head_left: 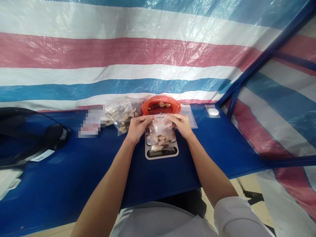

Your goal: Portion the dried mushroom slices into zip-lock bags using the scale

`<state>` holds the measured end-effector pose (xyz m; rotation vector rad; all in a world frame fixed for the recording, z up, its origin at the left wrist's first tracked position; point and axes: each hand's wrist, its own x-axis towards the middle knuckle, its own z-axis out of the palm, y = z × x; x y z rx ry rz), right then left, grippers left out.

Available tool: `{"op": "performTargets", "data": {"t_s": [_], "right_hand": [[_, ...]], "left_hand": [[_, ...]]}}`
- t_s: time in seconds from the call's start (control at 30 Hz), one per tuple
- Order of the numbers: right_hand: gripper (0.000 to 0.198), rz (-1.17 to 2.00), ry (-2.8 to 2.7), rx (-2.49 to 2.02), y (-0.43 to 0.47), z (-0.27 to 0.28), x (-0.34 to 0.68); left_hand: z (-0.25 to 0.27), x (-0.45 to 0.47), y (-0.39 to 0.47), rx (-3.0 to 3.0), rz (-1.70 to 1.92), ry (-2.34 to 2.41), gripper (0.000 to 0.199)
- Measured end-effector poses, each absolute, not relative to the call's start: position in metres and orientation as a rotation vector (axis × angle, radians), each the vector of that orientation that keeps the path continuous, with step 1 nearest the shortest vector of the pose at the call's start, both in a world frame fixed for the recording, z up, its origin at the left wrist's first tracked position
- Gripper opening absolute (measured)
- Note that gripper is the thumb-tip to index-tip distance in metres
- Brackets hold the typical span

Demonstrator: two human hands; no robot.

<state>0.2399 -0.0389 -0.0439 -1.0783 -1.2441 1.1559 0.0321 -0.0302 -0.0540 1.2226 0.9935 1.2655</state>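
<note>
Between my two hands hangs a clear zip bag (160,130) with several pale brown dried pieces gathered at its bottom. My left hand (138,126) pinches the bag's top left corner, and my right hand (182,124) pinches the top right corner. Below and behind the bag is a white kitchen scale (174,152) with a dark display strip, partly covered by the bag. Just beyond my fingers stands an open red plastic bag (161,102) with more of the dried pieces inside.
Filled clear bags (123,118) lie left of the red bag. Flat clear bags (191,117) lie to its right, with a small white object (212,112) farther right. Black equipment (32,138) occupies the blue table's (98,171) left end. Striped sheeting (123,52) rises behind.
</note>
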Motion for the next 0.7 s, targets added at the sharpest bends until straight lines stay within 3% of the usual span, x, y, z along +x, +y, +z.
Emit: {"op": "performTargets", "data": {"t_s": [0.4, 0.7], "right_hand": [[0.037, 1.093, -1.26, -1.058, -0.042, -0.039, 0.23], [0.03, 1.299, -1.386, -0.919, -0.042, -0.021, 0.2]], "left_hand": [[-0.034, 0.035, -0.038, 1.376, 1.286, 1.051, 0.03], [-0.019, 0.002, -0.044, 1.25, 1.386, 1.12, 0.03]]}}
